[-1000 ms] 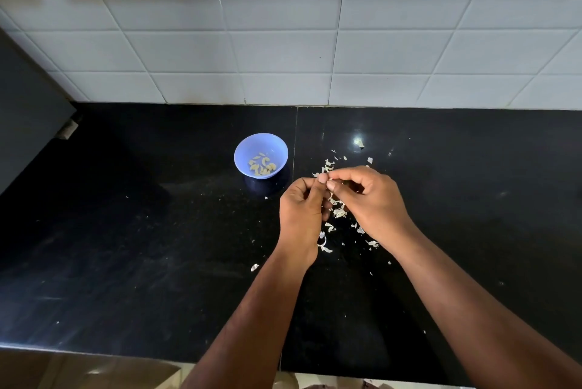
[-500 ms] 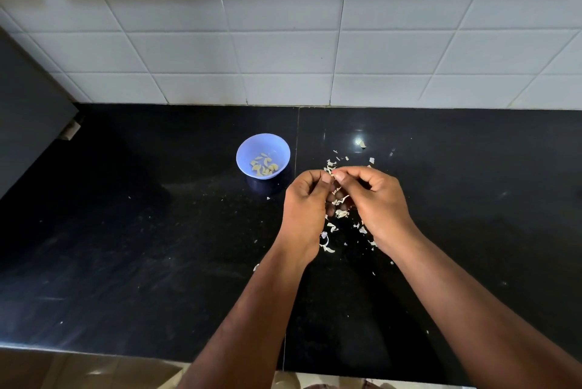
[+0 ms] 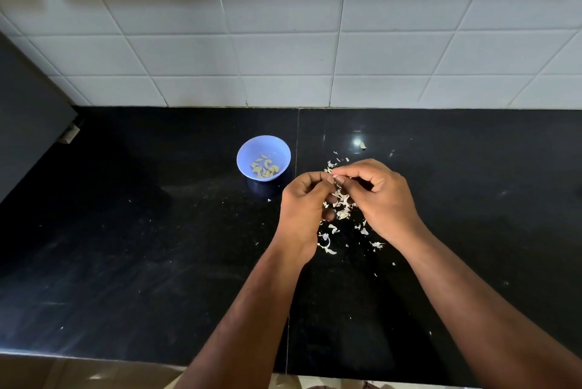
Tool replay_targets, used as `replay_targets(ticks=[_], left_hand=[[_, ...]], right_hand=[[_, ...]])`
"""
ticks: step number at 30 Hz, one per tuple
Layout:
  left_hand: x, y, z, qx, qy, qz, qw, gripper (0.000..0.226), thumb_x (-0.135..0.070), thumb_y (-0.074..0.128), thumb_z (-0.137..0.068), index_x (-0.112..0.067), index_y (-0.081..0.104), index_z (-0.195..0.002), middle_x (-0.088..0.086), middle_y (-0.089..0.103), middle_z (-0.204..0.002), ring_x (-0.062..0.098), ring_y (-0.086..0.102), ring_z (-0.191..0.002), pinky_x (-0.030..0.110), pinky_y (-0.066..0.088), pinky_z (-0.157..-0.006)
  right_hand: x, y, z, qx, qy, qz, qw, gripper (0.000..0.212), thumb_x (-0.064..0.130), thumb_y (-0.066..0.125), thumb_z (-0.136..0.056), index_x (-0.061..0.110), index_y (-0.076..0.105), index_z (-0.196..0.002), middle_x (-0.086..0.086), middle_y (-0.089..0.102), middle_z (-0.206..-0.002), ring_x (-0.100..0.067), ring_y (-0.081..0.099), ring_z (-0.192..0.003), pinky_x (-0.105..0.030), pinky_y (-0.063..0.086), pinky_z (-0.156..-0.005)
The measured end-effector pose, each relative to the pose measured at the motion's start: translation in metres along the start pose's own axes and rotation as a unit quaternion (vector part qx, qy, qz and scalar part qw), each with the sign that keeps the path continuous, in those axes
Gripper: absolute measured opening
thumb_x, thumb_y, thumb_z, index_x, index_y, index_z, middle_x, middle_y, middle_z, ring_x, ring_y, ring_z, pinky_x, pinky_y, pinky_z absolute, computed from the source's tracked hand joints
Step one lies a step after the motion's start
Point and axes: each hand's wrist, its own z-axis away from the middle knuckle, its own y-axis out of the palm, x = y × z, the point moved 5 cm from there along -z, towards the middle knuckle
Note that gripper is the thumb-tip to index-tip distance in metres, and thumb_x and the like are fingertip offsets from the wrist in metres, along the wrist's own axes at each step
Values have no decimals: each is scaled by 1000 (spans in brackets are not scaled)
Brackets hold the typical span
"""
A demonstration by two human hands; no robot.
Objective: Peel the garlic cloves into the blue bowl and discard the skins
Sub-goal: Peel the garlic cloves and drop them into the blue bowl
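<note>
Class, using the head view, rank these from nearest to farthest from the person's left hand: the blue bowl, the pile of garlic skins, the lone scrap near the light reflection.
1. Pile of garlic skins: just right of the left hand.
2. Blue bowl: behind it, to the left.
3. Lone scrap: farthest, back right.

Bowl (image 3: 264,158) sits on the counter (image 3: 126,247) — skins (image 3: 341,215) scattered to its right, nearer the front edge.
</note>
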Motion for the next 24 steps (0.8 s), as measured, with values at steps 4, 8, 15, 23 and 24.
replay_targets(ticks=[4,8,15,23,24], left_hand=[[-2,-2,-1,-32,1,10,999,15,1,59,-96,-7,72,-93,1,67,-76,11,57,-68,24,42,-52],[-5,-1,-1,-54,1,10,998,18,3,58,-96,-5,73,-88,1,65,-68,10,55,-61,23,40,-49],[-4,1,0,-67,-20,13,997,15,-2,62,-99,-3,71,-87,3,63,-64,11,56,-54,23,41,-47],[3,-5,2,-70,-84,-31,994,17,-11,44,-94,-9,57,-84,4,55,-68,15,51,-59,29,41,-49],[4,-6,2,-66,-86,-55,993,20,-13,43,-96,-10,57,-82,3,56,-68,14,51,-59,29,41,-48]], right_hand=[[4,2,1,5,-35,38,999,18,7,76,-93,17,82,-107,11,73,-101,-7,71,-98,-17,55,-84],[-1,6,3,-4,26,-9,1000,18,5,73,-95,18,82,-105,9,75,-99,-5,71,-97,-12,51,-83],[-10,23,13,-22,244,-261,934,13,13,68,-100,10,80,-105,-8,76,-87,-15,66,-74,-25,54,-59],[-17,34,16,11,349,-377,858,20,26,64,-103,12,74,-93,-1,72,-82,-9,62,-63,-21,44,-54],[-18,34,16,12,349,-380,856,19,25,64,-103,12,74,-94,0,72,-82,-8,62,-64,-20,44,-53]])
